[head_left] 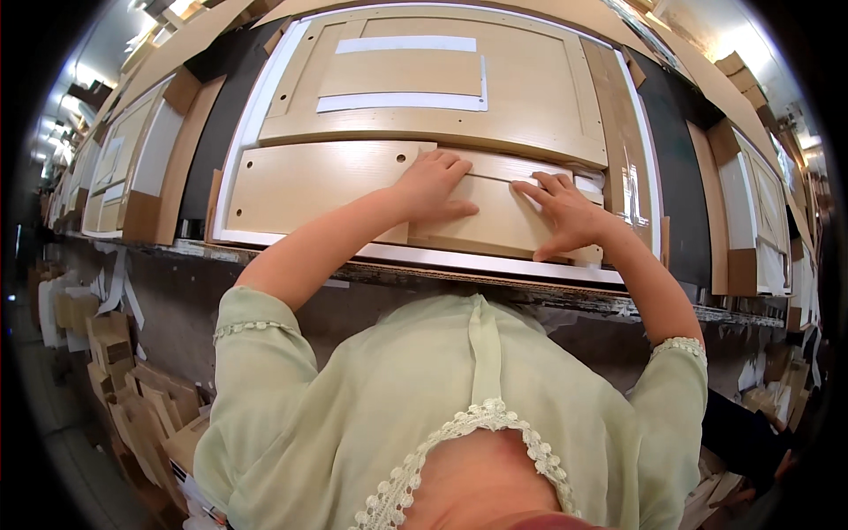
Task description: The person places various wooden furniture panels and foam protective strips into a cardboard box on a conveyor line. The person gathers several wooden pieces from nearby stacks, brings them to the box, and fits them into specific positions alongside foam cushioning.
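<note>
A pale wooden board [309,190] with dark round holes lies along the near side of a shallow carton with white foam edging [512,263]. To its right lie narrower pale wooden strips [503,212], their long edges side by side. Across the joint between board and strips rests my left hand [431,187], fingers stretched out and thumb apart. My right hand [570,215] touches the strips' right end with its fingers spread. Beyond both hands sits a large framed panel [530,106], carrying a smaller board [402,72] with white strips beside it.
Brown cardboard and clear tape [629,177] line the carton's right side. Similar packed cartons stand on the black conveyor [676,168] to the left [132,163] and right [755,212]. Cardboard pieces [150,406] are stacked below at left. A dark sleeve [742,433] shows at lower right.
</note>
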{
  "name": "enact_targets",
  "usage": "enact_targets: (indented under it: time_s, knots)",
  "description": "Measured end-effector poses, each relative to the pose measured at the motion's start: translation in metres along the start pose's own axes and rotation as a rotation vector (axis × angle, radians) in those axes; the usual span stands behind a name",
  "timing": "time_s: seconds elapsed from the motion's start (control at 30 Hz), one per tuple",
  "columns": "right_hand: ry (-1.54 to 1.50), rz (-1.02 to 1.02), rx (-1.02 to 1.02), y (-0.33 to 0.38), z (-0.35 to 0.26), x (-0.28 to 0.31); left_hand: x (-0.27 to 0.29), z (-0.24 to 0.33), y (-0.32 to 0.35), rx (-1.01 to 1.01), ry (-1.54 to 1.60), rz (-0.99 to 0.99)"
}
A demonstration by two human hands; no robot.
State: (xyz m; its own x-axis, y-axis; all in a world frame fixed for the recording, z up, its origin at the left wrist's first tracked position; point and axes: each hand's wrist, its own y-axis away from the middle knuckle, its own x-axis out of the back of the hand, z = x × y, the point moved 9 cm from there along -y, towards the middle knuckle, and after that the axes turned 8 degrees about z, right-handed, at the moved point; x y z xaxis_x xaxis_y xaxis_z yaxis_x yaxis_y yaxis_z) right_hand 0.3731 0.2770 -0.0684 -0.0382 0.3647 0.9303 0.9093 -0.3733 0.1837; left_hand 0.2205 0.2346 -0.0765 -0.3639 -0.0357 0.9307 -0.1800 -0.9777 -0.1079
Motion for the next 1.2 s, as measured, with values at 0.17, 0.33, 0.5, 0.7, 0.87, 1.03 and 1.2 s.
enact_targets:
  time_s: [0.17, 0.33, 0.5, 0.7, 0.87, 1.03, 1.2]
  knots:
    - [0.017, 0.243, -0.272, 0.032, 0.050, 0.015, -0.004, 0.008, 0.006, 0.041, 0.024, -0.032]
    - [0.051, 0.144, -0.265, 0.030, 0.056, 0.008, 0.074, -0.036, 0.031, 0.142, -0.087, 0.474]
    - [-0.016, 0.174, -0.100, 0.028, 0.042, 0.005, 0.143, -0.066, 0.263, 0.899, 0.095, 1.052]
    - [0.089, 0.347, 0.023, 0.028, 0.008, 0.006, 0.064, -0.028, 0.530, 1.349, 0.163, 1.650]
    - [0.011, 0.349, 0.369, -0.046, -0.142, 0.008, -0.042, -0.042, 0.659, 1.607, 0.151, 1.510]
    - [0.056, 0.137, 0.076, -0.132, -0.199, -0.030, -0.052, -0.082, 0.719, 1.579, 0.267, 1.302]
    - [-0.019, 0.198, 0.058, -0.177, -0.146, -0.043, -0.098, -0.065, 0.823, 1.748, 0.293, 1.164]
